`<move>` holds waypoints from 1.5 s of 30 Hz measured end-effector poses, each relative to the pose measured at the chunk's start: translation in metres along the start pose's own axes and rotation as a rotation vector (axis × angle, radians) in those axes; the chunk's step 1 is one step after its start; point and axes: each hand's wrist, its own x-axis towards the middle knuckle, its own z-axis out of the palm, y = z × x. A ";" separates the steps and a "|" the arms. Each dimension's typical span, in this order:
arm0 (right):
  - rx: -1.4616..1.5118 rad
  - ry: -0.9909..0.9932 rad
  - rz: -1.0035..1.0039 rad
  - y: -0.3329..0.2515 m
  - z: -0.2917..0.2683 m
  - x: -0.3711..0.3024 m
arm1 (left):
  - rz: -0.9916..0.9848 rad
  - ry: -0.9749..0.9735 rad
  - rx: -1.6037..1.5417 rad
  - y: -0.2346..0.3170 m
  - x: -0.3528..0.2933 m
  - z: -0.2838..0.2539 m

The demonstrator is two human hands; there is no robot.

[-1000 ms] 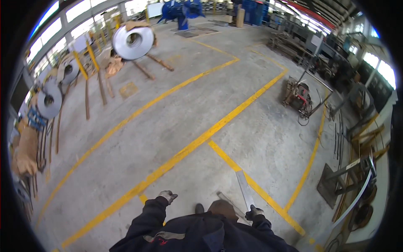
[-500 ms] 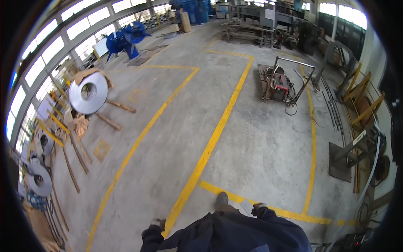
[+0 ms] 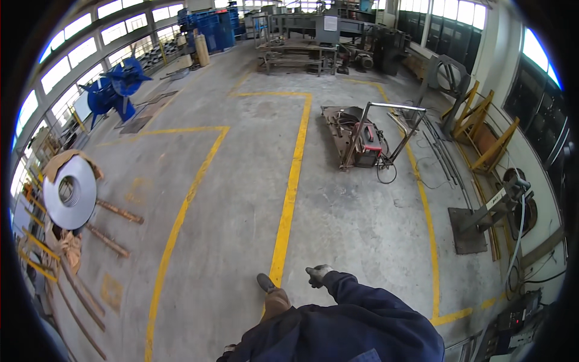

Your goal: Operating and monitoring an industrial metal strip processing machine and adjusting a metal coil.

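My right hand (image 3: pixel 318 276), in a greyish glove, is held out in front of my body over the concrete floor. Its fingers are loosely bent and a little apart, and I see nothing in them. Only a sliver of my left hand (image 3: pixel 229 348) shows beside my dark blue jacket (image 3: pixel 325 332) at the lower edge; its fingers are hidden. One dark shoe (image 3: pixel 265 282) stands on the floor beside a yellow floor line (image 3: pixel 286 211). Neither hand touches an object that I can see.
A low cart (image 3: pixel 338 136) with a tubular handle carries a red and black machine (image 3: pixel 369 148) ahead right. Left lie a large metal coil (image 3: pixel 84 193) and wooden poles (image 3: pixel 108 238). A metal stand (image 3: pixel 482 217) and yellow frames (image 3: pixel 494 145) line the right wall. Workbenches (image 3: pixel 295 60) stand far ahead.
I have moved forward, and the cart and stand appear nearer. My right hand has swung forward and inward; my left hand has dropped back almost out of sight. My view has turned to the right.
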 end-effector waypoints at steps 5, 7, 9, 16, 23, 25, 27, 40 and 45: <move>0.093 0.119 0.236 -0.042 -0.038 0.091 | 0.079 0.044 0.067 0.122 0.130 -0.142; 0.219 0.200 0.342 -0.064 -0.052 0.101 | 0.129 0.038 0.055 0.185 0.187 -0.205; 0.330 0.243 0.403 -0.092 -0.059 0.116 | 0.197 0.055 -0.011 0.252 0.229 -0.256; 0.226 0.228 0.468 -0.129 -0.056 0.310 | 0.503 0.013 0.012 0.554 0.325 -0.376; -0.162 0.111 0.292 -0.312 -0.081 0.546 | 0.304 0.058 0.187 0.663 0.491 -0.508; 0.352 -0.074 0.189 -0.400 -0.105 0.652 | 0.153 0.118 0.043 0.655 0.493 -0.551; 0.611 -0.016 0.252 -0.471 -0.134 0.740 | 0.099 0.000 -0.151 0.708 0.500 -0.583; -0.256 0.063 0.174 -1.030 -0.132 0.939 | 0.111 0.086 0.060 0.923 0.796 -0.761; -0.029 0.072 0.338 -1.126 -0.159 0.983 | 0.452 0.215 0.610 1.088 0.953 -0.892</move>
